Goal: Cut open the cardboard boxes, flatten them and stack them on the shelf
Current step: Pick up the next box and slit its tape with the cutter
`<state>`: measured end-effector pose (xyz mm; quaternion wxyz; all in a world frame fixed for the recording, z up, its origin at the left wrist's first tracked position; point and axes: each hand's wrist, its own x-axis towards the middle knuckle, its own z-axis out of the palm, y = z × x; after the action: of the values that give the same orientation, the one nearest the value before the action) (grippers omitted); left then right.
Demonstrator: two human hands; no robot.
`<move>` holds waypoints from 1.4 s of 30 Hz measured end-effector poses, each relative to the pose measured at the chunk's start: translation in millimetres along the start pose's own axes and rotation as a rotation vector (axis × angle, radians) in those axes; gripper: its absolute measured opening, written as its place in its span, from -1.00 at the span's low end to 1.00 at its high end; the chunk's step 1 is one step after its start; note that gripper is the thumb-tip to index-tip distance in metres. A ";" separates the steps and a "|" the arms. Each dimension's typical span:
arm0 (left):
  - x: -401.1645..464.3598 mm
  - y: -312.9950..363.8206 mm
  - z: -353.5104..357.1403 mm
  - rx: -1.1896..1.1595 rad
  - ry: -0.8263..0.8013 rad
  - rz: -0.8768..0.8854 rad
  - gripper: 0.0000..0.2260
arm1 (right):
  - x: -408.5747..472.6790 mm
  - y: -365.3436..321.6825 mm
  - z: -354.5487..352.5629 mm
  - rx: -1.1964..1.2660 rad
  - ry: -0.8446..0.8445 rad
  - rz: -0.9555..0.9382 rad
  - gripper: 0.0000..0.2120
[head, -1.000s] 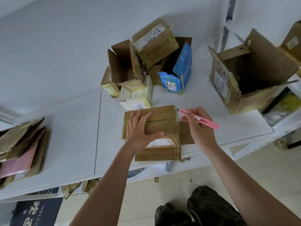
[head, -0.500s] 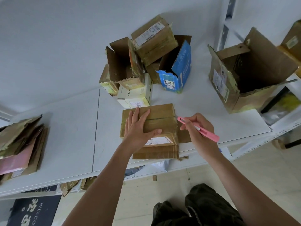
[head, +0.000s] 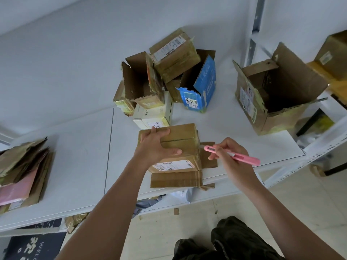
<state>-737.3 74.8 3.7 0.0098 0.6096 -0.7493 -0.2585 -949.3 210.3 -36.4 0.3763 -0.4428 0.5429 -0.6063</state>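
Note:
A taped brown cardboard box (head: 180,136) with a white label lies near the front edge of the white shelf (head: 78,162). My left hand (head: 155,145) lies on top of it, fingers over its far edge and thumb stretched across the lid. My right hand (head: 228,156) grips a pink box cutter (head: 232,154), whose tip touches the box's right side where a flap sticks out. A stack of flattened boxes (head: 22,171) lies at the left end of the shelf.
Behind the box stands a cluster of opened and sealed boxes (head: 165,77), among them a blue one (head: 204,87) and a white one (head: 154,113). A large open brown box (head: 277,94) sits at the right by the shelf upright (head: 253,29). Cardboard scraps lie on the floor.
My right hand has drawn the cutter from the box's far right corner down along its right side towards me. My left hand has slid up to the box's far edge.

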 end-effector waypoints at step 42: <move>-18.3 10.9 0.7 0.061 0.220 0.122 -0.57 | 41.9 8.7 30.9 0.157 0.274 0.081 -0.94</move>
<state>-742.7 93.2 13.0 0.0892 0.5876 -0.7870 -0.1657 -933.9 159.9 -39.1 0.3565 -0.3029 0.5575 -0.6858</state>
